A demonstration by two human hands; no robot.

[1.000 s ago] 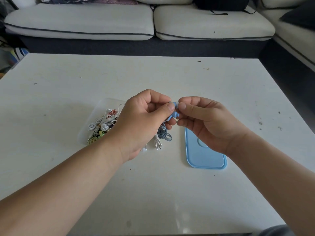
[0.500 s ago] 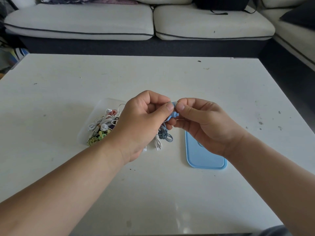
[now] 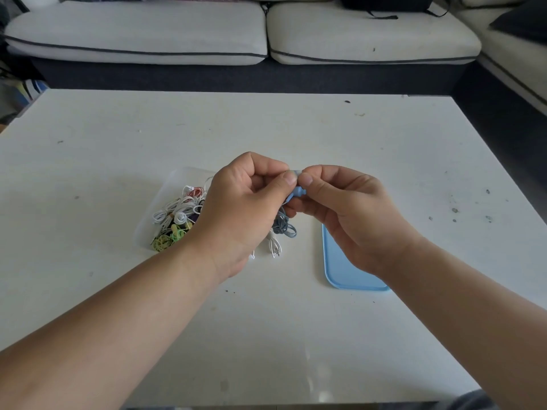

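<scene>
Both hands meet above the middle of the white table [image 3: 296, 335]. My left hand [image 3: 242, 208] and my right hand [image 3: 343, 214] pinch a small blue earphone piece [image 3: 297, 192] between thumbs and fingers. A grey-blue coiled cable [image 3: 284, 227] hangs down from it onto the table. Under my left hand a clear plastic box [image 3: 154, 223] holds several tangled earphones [image 3: 177, 214] in white, green, yellow and red. A white cable end [image 3: 273, 245] lies beside the box.
A light blue lid [image 3: 343, 270] lies flat on the table, partly under my right wrist. A pale sofa [image 3: 266, 34] with dark piping runs along the far side, with another seat at the right. Small dark specks dot the table's right part.
Both hands have stayed nearly in place, fingers shifting slightly on the blue earphone piece. The box and lid have not moved.
</scene>
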